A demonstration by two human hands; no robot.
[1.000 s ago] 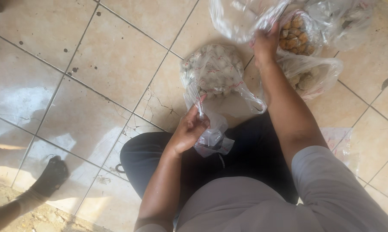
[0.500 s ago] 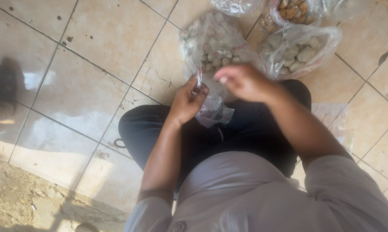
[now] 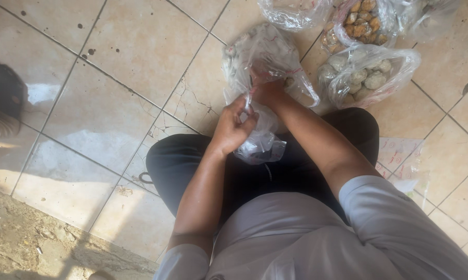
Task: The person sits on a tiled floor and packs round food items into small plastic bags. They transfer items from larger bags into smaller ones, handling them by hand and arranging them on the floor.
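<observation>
Sitting on a floor of pale beige ceramic tiles [image 3: 115, 46] with dark grout lines and scattered dark specks, a person in a grey short-sleeved shirt [image 3: 306, 238] and black trousers [image 3: 192, 166] works with both bare hands over the lap. The left hand [image 3: 234, 127] is closed, its fingertips pinching the upper edge of a small crumpled clear plastic bag [image 3: 260, 145], which hangs below the fingers and rests against the black trousers between the two forearms. The right hand [image 3: 269, 91] lies just beyond the left, its fingers curled and closed on the thin film at the near side of a larger clear plastic bag of pale grey-white rounded lumps [image 3: 262, 54]; which layer of plastic each finger grips cannot be made out. That larger bag stands on the tiles directly in front of the knees, touching the right hand.

To its right, close beside it, a second clear plastic bag of larger pale rounded lumps [image 3: 366, 78] sits on the floor against the person's right knee. Behind this one, at the top edge of the view, lies a clear plastic bag of small orange-brown pieces [image 3: 363, 21], and to the left of that an almost empty crumpled clear plastic bag [image 3: 291, 13].

A flat white sheet with red markings [image 3: 397, 155] lies on the tiles beside the right thigh. At the far left edge a dark rounded object [image 3: 3, 93] is partly cut off. The lower left corner shows a strip of rough bare concrete [image 3: 32, 243] bordering the tiles.
</observation>
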